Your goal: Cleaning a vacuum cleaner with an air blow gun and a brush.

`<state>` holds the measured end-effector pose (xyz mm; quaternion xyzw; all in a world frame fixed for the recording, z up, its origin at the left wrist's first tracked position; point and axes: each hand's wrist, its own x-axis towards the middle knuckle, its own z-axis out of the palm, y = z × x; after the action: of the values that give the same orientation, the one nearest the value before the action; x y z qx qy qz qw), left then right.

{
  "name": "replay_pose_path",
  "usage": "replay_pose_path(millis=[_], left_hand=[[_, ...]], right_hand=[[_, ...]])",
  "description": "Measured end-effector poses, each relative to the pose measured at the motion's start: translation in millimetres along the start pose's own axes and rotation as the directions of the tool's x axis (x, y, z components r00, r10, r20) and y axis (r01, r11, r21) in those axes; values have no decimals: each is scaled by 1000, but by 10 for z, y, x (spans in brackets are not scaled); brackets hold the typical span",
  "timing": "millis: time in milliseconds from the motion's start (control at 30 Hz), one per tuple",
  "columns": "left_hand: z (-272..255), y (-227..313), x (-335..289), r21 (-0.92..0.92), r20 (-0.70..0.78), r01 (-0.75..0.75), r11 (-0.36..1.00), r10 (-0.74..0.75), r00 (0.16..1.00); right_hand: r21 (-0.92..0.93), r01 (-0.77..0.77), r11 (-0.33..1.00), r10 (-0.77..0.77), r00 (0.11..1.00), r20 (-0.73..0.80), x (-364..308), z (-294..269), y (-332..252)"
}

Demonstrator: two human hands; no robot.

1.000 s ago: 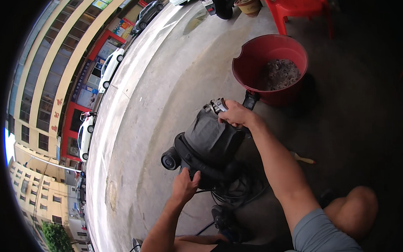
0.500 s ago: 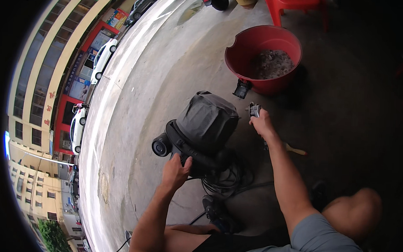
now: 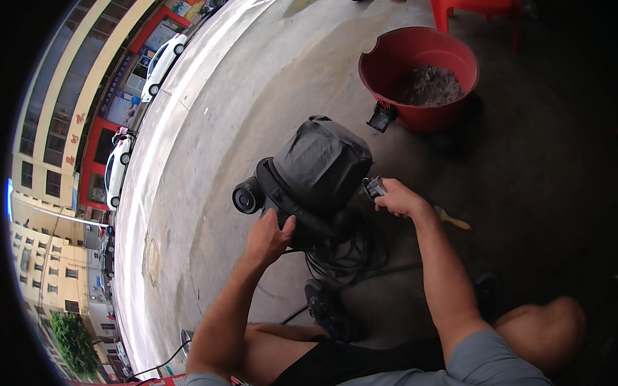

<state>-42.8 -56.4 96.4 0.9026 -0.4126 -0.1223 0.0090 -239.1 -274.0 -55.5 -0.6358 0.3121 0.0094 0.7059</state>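
Observation:
A black vacuum cleaner head (image 3: 291, 209) rests in front of me, its grey cloth filter bag (image 3: 323, 163) facing up and away. My left hand (image 3: 268, 236) grips the near side of the head, thumb raised, beside the round black port (image 3: 247, 196). In my right hand (image 3: 401, 198) is a small grey tool (image 3: 373, 187), partly hidden by the fingers; its kind is unclear. Its tip is close to the bag's right side, and I cannot tell whether they touch. Beyond, a red tub (image 3: 420, 115) with a black latch (image 3: 382, 116) holds grey fluffy debris (image 3: 432, 86).
A coiled black cord (image 3: 341, 259) lies by my shoe (image 3: 324, 306). Right of the head, a yellow-handled brush-like tool (image 3: 454, 218) lies on the concrete floor (image 3: 236, 122). A red plastic stool (image 3: 475, 5) stands past the tub. Parked cars (image 3: 165, 65) line the far left.
My right hand has brought the grey tool down and left, from near the tub to beside the filter bag. The left hand keeps its grip. The whole view has shifted slightly.

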Motion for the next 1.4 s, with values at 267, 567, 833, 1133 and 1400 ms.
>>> replay_pose_path(millis=[267, 567, 833, 1133, 1400], left_hand=[[18, -29, 27, 0, -9, -13, 1000, 13, 1000], [37, 4, 23, 40, -1, -8, 999, 8, 1000], [71, -93, 98, -24, 58, 14, 1000, -13, 998], [-25, 43, 5, 70, -7, -63, 996, 63, 998], [-13, -26, 15, 3, -9, -34, 999, 34, 999]], right_hand=[[171, 33, 985, -88, 941, 327, -112, 351, -193], [-258, -96, 961, 30, 968, -250, 14, 332, 412], [-11, 33, 999, -29, 962, 270, -353, 155, -244], [92, 416, 905, -426, 881, 205, -416, 705, -756], [219, 467, 857, -515, 803, 299, -410, 800, -835]])
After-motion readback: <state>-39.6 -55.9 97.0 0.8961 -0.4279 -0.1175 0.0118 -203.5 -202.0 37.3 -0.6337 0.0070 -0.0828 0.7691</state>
